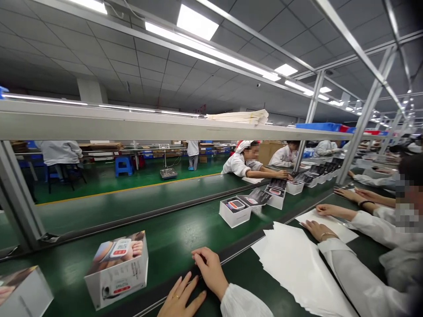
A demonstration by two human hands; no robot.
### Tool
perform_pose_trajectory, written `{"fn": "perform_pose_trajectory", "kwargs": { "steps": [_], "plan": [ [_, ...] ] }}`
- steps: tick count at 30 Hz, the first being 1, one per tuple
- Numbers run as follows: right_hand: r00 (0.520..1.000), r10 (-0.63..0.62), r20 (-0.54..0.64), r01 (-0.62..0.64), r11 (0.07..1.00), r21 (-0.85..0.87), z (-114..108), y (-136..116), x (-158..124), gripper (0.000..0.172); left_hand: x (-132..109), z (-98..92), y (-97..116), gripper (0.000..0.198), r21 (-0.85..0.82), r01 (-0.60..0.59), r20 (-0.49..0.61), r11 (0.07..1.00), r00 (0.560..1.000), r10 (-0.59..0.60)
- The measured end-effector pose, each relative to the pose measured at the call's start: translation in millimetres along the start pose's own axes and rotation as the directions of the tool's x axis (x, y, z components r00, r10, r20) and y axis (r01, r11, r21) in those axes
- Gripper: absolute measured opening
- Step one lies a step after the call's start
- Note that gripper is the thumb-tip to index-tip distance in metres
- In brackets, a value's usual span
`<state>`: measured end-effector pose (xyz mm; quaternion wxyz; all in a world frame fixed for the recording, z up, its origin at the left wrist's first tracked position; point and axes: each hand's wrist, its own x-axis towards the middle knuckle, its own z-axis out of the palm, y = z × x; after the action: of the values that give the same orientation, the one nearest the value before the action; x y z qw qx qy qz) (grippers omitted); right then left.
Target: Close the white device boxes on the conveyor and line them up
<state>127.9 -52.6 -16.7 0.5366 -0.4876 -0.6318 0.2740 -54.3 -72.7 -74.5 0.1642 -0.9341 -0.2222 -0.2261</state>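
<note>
My left hand (181, 300) rests at the near edge of the green conveyor belt (178, 240), palm down, fingers spread, a ring on one finger. Just beside it, my right hand (211, 272) is over the belt's dark edge strip. Its fingers are loosely bent, the thumb is apart from them, and no object shows in it. Left of my hands stands a closed white box (123, 281) printed with a blood pressure monitor. Part of a second closed box (28, 293) shows at the left frame edge. Farther up the belt, an open box (235, 216) shows a white device picture inside.
White sheets (294, 268) lie fanned on the right-hand table, near a co-worker's arms (350, 264). Several open boxes (294, 187) line the belt farther off, where another person (244, 160) reaches in. A metal shelf beam (132, 125) crosses above, with upright posts (23, 198).
</note>
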Motion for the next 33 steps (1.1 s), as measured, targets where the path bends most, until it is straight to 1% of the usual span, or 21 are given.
{"fn": "perform_pose_trajectory", "kwargs": {
  "steps": [2, 4, 5, 6, 9, 13, 15, 17, 19, 20, 21, 22, 23, 24, 26, 27, 28, 29, 30, 31, 33],
  "plan": [
    [1.000, 0.001, -0.010, -0.001, 1.000, -0.011, 1, -3, 0, 0.026, -2, 5.2, 2, 0.071, 0.021, 0.036, -0.009, 0.999, 0.999, -0.036],
    [1.000, -0.004, -0.021, 0.004, 1.000, -0.021, 2, -6, 0, 0.027, -1, 1.4, 3, 0.067, 0.015, 0.104, 0.006, 0.994, 0.995, -0.104],
    [1.000, -0.008, -0.025, 0.008, 1.000, -0.026, 2, -7, 0, 0.027, 1, -3.1, 3, 0.065, 0.001, 0.116, 0.025, 0.993, 0.993, -0.116],
    [1.000, -0.012, -0.029, 0.011, 0.999, -0.032, 2, -8, 0, 0.027, 2, -8.3, 2, 0.064, -0.016, 0.106, 0.049, 0.994, 0.993, -0.105],
    [0.999, -0.014, -0.033, 0.012, 0.999, -0.045, 2, -10, 1, 0.026, 7, -22.6, -4, 0.066, -0.040, 0.011, 0.090, 0.999, 0.996, -0.007],
    [1.000, -0.012, -0.028, 0.011, 0.999, -0.043, 0, -11, 1, 0.025, 10, -32.1, -7, 0.068, -0.034, -0.009, 0.043, 0.999, 0.999, 0.010],
    [1.000, -0.010, -0.028, 0.009, 0.999, -0.036, 2, -11, -1, 0.024, 11, -35.1, -5, 0.067, -0.035, -0.006, 0.046, 0.999, 0.999, 0.008],
    [1.000, 0.001, -0.029, -0.001, 1.000, -0.010, 4, -9, -2, 0.025, 11, -35.2, -2, 0.066, -0.025, -0.001, 0.070, 1.000, 0.998, 0.003],
    [0.999, 0.017, -0.050, -0.015, 0.999, 0.036, 3, -6, 1, 0.028, 9, -29.7, -1, 0.066, -0.020, 0.003, 0.075, 1.000, 0.997, -0.001],
    [0.996, 0.023, -0.085, -0.019, 0.998, 0.054, -1, -2, 5, 0.030, 8, -24.9, -1, 0.067, -0.022, 0.005, 0.062, 1.000, 0.998, -0.004],
    [0.989, 0.032, -0.148, -0.024, 0.998, 0.059, -8, 3, 11, 0.034, 7, -19.3, -1, 0.068, -0.025, 0.009, 0.044, 1.000, 0.999, -0.007],
    [0.970, 0.043, -0.239, -0.033, 0.998, 0.046, -19, 9, 18, 0.038, 6, -13.8, -1, 0.068, -0.028, 0.012, 0.023, 1.000, 1.000, -0.011],
    [0.933, 0.059, -0.354, -0.056, 0.998, 0.019, -34, 16, 28, 0.042, 5, -9.3, -1, 0.069, -0.027, 0.015, 0.006, 1.000, 1.000, -0.014],
    [0.871, 0.085, -0.484, -0.105, 0.994, -0.015, -51, 24, 38, 0.047, 4, -6.7, 0, 0.069, -0.024, 0.017, 0.002, 1.000, 1.000, -0.016],
    [0.695, 0.159, -0.701, -0.269, 0.962, -0.048, -90, 44, 62, 0.058, 5, -8.5, 3, 0.069, -0.024, 0.026, 0.028, 0.999, 0.999, -0.025],
    [0.625, 0.221, -0.749, -0.355, 0.935, -0.021, -109, 54, 74, 0.061, 6, -12.6, 5, 0.069, -0.034, 0.036, 0.045, 0.999, 0.998, -0.034],
    [0.554, 0.308, -0.773, -0.418, 0.906, 0.061, -125, 64, 86, 0.062, 8, -18.2, 8, 0.069, -0.051, 0.048, 0.067, 0.998, 0.997, -0.045],
    [0.506, 0.406, -0.761, -0.445, 0.879, 0.173, -138, 73, 97, 0.062, 10, -24.3, 10, 0.068, -0.073, 0.062, 0.089, 0.995, 0.994, -0.056],
    [0.518, 0.441, -0.733, -0.447, 0.870, 0.207, -147, 81, 107, 0.061, 12, -30.4, 13, 0.068, -0.097, 0.080, 0.109, 0.992, 0.992, -0.070],
    [0.544, 0.468, -0.696, -0.435, 0.867, 0.243, -152, 87, 116, 0.058, 15, -35.6, 14, 0.067, -0.120, 0.096, 0.126, 0.988, 0.989, -0.081],
    [0.634, 0.472, -0.613, -0.371, 0.881, 0.294, -154, 95, 126, 0.052, 18, -42.7, 16, 0.067, -0.156, 0.118, 0.158, 0.981, 0.983, -0.093]
  ]
}}
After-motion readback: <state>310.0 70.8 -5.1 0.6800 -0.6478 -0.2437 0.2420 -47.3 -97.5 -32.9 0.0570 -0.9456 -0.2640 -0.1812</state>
